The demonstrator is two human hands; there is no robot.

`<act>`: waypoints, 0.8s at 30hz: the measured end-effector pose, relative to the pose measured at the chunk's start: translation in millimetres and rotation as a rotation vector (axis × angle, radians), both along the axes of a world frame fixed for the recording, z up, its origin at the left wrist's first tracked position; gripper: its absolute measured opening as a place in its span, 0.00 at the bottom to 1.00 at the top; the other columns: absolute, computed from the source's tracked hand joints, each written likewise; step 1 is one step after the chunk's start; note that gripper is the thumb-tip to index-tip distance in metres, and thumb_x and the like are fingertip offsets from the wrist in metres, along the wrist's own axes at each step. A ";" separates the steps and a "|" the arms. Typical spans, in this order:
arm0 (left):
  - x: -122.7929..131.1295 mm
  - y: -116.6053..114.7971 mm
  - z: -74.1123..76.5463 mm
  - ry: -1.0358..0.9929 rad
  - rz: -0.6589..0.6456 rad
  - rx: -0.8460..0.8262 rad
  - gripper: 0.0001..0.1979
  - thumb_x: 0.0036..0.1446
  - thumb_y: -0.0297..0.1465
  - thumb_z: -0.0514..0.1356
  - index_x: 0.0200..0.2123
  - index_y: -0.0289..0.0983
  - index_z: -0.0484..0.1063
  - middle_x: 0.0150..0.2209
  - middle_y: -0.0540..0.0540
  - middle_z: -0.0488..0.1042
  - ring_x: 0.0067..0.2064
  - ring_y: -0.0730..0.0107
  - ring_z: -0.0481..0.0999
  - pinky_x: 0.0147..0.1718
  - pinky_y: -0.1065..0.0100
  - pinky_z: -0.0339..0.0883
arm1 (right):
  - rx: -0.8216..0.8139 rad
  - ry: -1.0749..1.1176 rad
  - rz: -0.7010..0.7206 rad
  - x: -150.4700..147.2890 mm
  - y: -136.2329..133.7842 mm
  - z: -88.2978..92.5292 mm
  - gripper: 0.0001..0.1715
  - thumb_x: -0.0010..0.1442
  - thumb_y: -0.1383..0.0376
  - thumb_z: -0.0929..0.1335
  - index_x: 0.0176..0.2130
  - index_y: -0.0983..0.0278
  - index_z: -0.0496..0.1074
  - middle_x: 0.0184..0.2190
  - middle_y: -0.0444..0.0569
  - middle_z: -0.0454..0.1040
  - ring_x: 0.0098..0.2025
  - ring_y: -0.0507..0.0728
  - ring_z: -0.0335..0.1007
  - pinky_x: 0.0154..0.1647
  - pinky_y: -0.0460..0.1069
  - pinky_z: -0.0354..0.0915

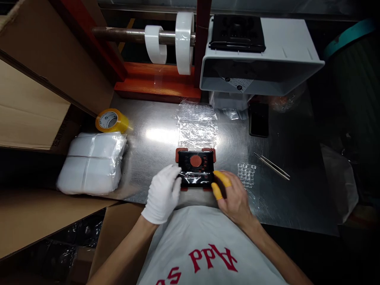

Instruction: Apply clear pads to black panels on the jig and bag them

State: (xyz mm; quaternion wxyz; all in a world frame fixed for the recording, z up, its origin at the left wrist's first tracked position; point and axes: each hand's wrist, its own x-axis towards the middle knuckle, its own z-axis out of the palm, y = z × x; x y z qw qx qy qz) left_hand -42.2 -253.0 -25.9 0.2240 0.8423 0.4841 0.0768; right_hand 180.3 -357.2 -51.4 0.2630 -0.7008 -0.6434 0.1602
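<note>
One gloved hand (162,194), one bare hand (236,198)

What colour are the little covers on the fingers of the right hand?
The finger cots on the right hand are yellow, and the head view shows them best.

A white knit cotton glove (162,194) on the left hand (164,192), 2 yellow rubber finger cots (222,179) on the right hand (236,198), a pale grey cloth top (190,237) with red block lettering (212,257)

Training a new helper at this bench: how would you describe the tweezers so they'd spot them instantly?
On the steel table, look right of the black panel. Past a small clear blister sheet lie the tweezers, thin, metal and slanting, unlike the clear plastic beside them.
</note>
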 end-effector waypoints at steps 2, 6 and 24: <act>2.0 -16.1 -7.5 -0.006 -0.223 0.054 0.23 0.68 0.29 0.50 0.65 0.35 0.61 0.66 0.39 0.63 0.70 0.53 0.55 0.66 0.52 0.53 | -0.010 -0.087 0.215 -7.3 -7.0 -4.9 0.37 0.69 0.63 0.63 0.71 0.59 0.47 0.67 0.56 0.61 0.71 0.67 0.49 0.68 0.67 0.55; -0.8 -36.5 -28.9 0.124 -0.399 0.079 0.27 0.68 0.30 0.51 0.68 0.33 0.57 0.71 0.38 0.54 0.72 0.48 0.49 0.68 0.45 0.45 | -0.071 -0.189 0.397 -9.4 -11.4 -22.8 0.43 0.70 0.64 0.61 0.74 0.63 0.34 0.73 0.54 0.48 0.75 0.66 0.37 0.72 0.69 0.46; 3.6 19.6 -27.8 -0.123 0.461 -0.645 0.24 0.51 0.53 0.66 0.36 0.39 0.69 0.27 0.51 0.71 0.30 0.66 0.72 0.29 0.68 0.62 | -0.442 0.694 -0.349 8.3 30.8 -25.8 0.23 0.54 0.51 0.74 0.40 0.61 0.67 0.20 0.37 0.66 0.18 0.51 0.63 0.18 0.47 0.59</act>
